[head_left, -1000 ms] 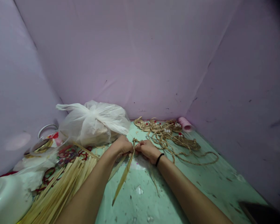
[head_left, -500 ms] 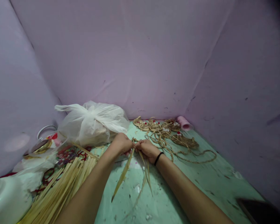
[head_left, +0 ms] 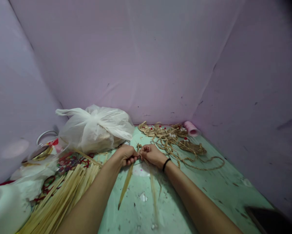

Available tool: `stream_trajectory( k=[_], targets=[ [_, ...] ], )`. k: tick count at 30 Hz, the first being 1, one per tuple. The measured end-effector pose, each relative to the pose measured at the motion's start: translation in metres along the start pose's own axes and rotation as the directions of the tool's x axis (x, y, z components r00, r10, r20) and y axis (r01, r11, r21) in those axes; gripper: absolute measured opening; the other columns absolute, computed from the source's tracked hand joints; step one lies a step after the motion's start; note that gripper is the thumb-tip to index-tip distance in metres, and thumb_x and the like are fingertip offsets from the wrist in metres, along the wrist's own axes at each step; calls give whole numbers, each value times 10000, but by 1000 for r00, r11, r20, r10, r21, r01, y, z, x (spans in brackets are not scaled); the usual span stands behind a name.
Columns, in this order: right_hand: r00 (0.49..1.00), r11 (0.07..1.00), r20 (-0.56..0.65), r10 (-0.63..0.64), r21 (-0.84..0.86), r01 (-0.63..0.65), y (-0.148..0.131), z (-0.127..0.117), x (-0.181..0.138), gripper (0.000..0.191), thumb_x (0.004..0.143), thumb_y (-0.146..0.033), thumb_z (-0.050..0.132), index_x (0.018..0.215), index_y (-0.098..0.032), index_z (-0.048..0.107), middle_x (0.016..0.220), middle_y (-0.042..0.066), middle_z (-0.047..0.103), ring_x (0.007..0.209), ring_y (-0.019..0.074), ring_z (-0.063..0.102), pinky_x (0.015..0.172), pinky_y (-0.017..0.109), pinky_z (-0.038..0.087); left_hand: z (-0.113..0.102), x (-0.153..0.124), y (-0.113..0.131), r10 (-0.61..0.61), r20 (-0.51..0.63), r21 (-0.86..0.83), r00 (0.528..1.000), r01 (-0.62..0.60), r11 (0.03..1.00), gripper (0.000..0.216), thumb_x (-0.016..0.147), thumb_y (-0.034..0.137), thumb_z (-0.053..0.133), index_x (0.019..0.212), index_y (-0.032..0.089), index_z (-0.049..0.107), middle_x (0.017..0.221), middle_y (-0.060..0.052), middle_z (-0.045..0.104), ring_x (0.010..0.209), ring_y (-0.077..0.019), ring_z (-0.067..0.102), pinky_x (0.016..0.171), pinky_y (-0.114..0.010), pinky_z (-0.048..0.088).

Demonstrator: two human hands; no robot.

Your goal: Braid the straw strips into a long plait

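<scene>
My left hand (head_left: pixel 127 155) is closed, its fingers pinching a flat dried straw strip (head_left: pixel 125 187) whose tapered end hangs down toward the table. Right beside it my right hand (head_left: pixel 152 154), with a black band on the wrist, is also closed; thin pale strips (head_left: pixel 153 191) trail below it, blurred. The fingertips of both hands meet. A small tan twisted piece (head_left: pixel 139 147) sticks up just beyond the fingertips. The exact crossing of the strips is hidden by my fingers.
Loose straw strips (head_left: pixel 70 195) lie in a bundle at left, near a white jar (head_left: pixel 8 208). Behind stands a knotted plastic bag (head_left: pixel 97 130). Braided straw pieces (head_left: pixel 170 136) with red and white beads and a pink thread spool (head_left: pixel 192 129) sit at the back right.
My left hand has turned so its curled fingers show, and its strip hangs more to the side of that hand. The strips below my right hand have swung and shifted.
</scene>
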State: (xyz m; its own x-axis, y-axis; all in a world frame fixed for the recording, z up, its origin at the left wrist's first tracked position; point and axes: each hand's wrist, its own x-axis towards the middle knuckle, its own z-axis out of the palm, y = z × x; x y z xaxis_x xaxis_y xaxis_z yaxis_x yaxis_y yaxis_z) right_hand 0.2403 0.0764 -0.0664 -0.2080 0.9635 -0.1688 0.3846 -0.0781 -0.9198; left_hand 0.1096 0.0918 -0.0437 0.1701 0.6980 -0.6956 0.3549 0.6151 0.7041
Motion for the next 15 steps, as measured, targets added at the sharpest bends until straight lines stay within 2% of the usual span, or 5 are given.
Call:
stream_trajectory(
  k=[3,5,7,11,15],
  targets=[
    [994,964,-34,-103,-251,92,3,-4,2,124,639,-186,481,594,-121,576,523,-2,546,481,65,438,441,161,294,2,-1,0,79,-97,96,992,-69,993,154,569,135,556,445,118,467,328,43,374,268,-18,256,298,-150,139],
    [991,918,-81,-104,-392,64,0,-7,1,168,637,-246,502,579,-121,597,495,0,518,490,76,435,430,171,271,5,-2,-1,120,-129,114,984,-106,988,161,547,140,569,432,124,457,315,44,367,264,-24,257,297,-160,142],
    [988,883,-145,-54,-470,-21,-5,-10,-2,215,627,-301,522,540,-120,599,455,-1,475,474,82,422,416,183,251,7,-3,-1,131,-135,119,982,-115,986,175,531,140,577,420,131,442,296,44,354,264,-31,264,297,-164,147],
    [979,892,-187,77,-425,-151,-15,-11,-5,201,587,-298,565,527,-111,610,434,-7,440,442,77,400,403,186,245,10,-4,-1,130,-144,92,981,-117,989,148,517,135,565,428,130,448,286,41,352,262,-36,274,299,-162,150],
    [986,904,-126,106,-401,-148,-22,-6,-10,130,553,-217,566,559,-116,647,436,4,489,433,84,423,403,191,248,10,-5,1,105,-150,1,983,-106,994,122,533,132,508,432,128,441,300,33,374,251,-24,251,298,-158,127]
  ],
)
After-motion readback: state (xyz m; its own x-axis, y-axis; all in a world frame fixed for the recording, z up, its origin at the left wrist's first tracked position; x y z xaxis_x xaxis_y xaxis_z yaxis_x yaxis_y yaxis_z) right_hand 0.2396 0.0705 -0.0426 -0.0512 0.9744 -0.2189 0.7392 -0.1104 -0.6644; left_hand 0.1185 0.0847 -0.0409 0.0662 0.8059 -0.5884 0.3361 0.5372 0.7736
